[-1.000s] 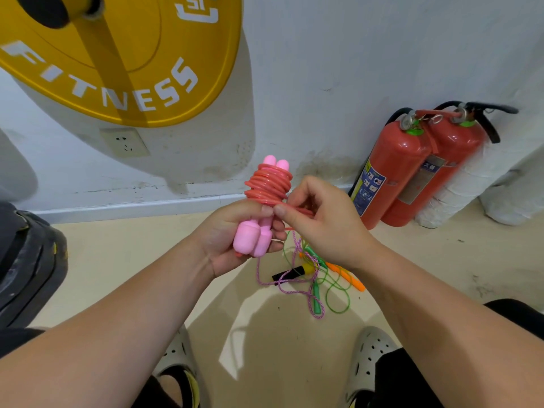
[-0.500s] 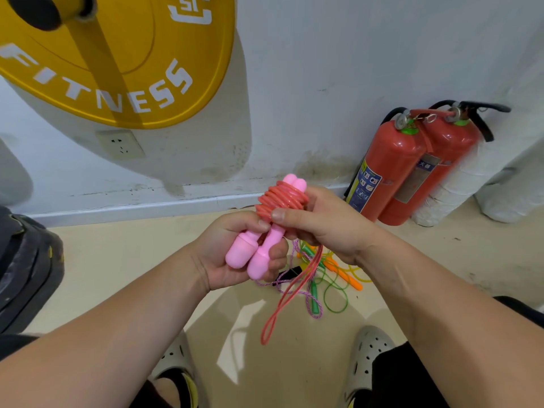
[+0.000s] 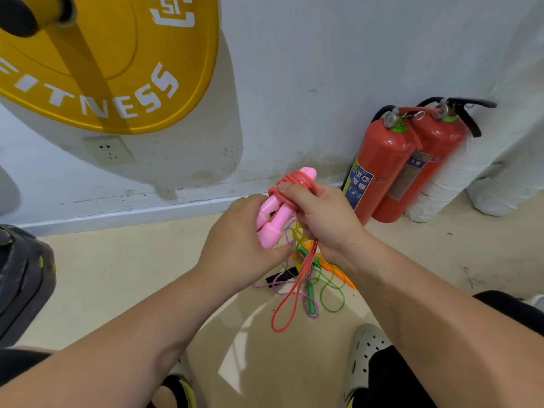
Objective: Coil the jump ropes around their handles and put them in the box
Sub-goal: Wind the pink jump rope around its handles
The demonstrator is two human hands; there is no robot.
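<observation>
Two pink jump rope handles (image 3: 273, 219) lie side by side with red rope coiled around their upper ends. My left hand (image 3: 238, 245) grips their lower ends. My right hand (image 3: 318, 219) grips the coiled part, thumb pressed on the coils. A loose red rope loop (image 3: 290, 298) hangs down from under my right hand. Beneath both hands, on the floor, lies a tangle of other jump ropes (image 3: 312, 278) in green, orange, yellow and purple, with a black handle. No box is in view.
Two red fire extinguishers (image 3: 391, 169) stand against the white wall at the right. A yellow weight plate (image 3: 117, 63) hangs at the upper left, and black plates (image 3: 20, 278) sit at the left edge. My feet in grey clogs (image 3: 362, 357) are below.
My right hand has gone from pinching the rope beside the coil to gripping round it. The handles tilted rightward, and a loose red loop now hangs below.
</observation>
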